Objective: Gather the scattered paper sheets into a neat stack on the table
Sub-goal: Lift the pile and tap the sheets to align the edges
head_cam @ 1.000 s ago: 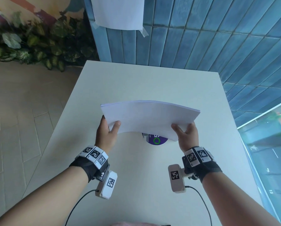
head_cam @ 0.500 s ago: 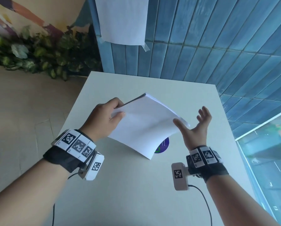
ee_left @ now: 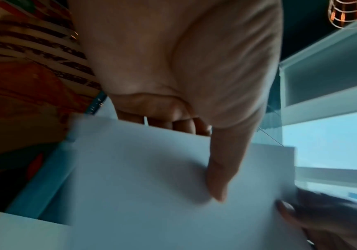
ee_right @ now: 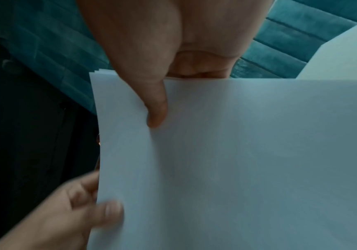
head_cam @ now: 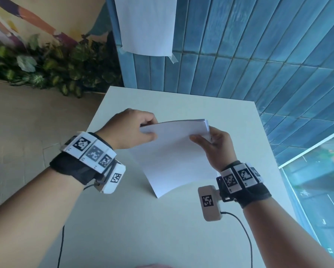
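Note:
A stack of white paper sheets (head_cam: pixel 174 157) is held upright over the white table (head_cam: pixel 123 219), its lower corner near or on the tabletop. My left hand (head_cam: pixel 135 130) pinches the stack's top left corner, thumb in front and fingers behind. My right hand (head_cam: pixel 210 144) pinches the top right edge in the same way. In the left wrist view my thumb lies flat on the paper (ee_left: pixel 152 177), with the right hand's thumb at the lower right. The right wrist view shows my thumb pressed on the paper (ee_right: pixel 237 160) and slightly offset sheet edges at the stack's corner.
A blue tiled wall (head_cam: pixel 259 55) stands behind the table with a white sheet (head_cam: pixel 146 26) taped to it. Plants (head_cam: pixel 46 68) line the floor at the left. A window (head_cam: pixel 317 180) runs along the right. Cables trail from both wrist cameras across the near tabletop.
The stack has turned from landscape to upright. My right hand let go and stood open half a second ago; now it grips the top right edge again. The left hand has shifted to the top left corner.

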The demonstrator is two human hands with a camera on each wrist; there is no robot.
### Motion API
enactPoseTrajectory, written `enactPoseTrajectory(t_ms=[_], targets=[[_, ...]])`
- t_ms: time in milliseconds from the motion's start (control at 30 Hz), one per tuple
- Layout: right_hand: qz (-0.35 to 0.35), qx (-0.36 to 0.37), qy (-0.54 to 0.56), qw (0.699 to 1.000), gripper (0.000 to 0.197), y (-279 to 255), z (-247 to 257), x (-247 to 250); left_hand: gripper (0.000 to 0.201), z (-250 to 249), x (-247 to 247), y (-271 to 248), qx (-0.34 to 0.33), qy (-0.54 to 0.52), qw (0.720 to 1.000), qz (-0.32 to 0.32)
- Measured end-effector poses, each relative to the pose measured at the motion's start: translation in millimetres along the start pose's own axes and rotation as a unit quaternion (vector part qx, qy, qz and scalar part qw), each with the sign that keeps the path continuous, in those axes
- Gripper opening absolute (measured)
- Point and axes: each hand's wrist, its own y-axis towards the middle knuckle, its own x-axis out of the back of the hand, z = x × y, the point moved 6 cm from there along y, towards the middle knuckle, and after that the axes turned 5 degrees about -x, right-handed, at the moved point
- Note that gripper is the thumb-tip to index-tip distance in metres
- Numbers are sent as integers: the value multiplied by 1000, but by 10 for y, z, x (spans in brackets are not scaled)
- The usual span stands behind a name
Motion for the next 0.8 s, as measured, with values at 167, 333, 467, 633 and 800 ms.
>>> enactPoseTrajectory(t_ms=[167,333,467,633,800], targets=[[-45,-32,106,993,17,-1,-100,232,18,401,42,-153,70,-235,969,-19],[-73,-44,146,986,20,-17,-148,242,29,515,-586,-207,118,-490,851,-144],[-127,-19,141,982,22,-61,-198,220,28,275,-656,-150,68,-363,902,-225],[-175,-10,115,978,22,-174,-253,123,20,41,-766,-197,54,-325,893,-308],[-168,-25,104,980,21,-224,-339,137,22,134,-920,-224,64,-338,887,-307]])
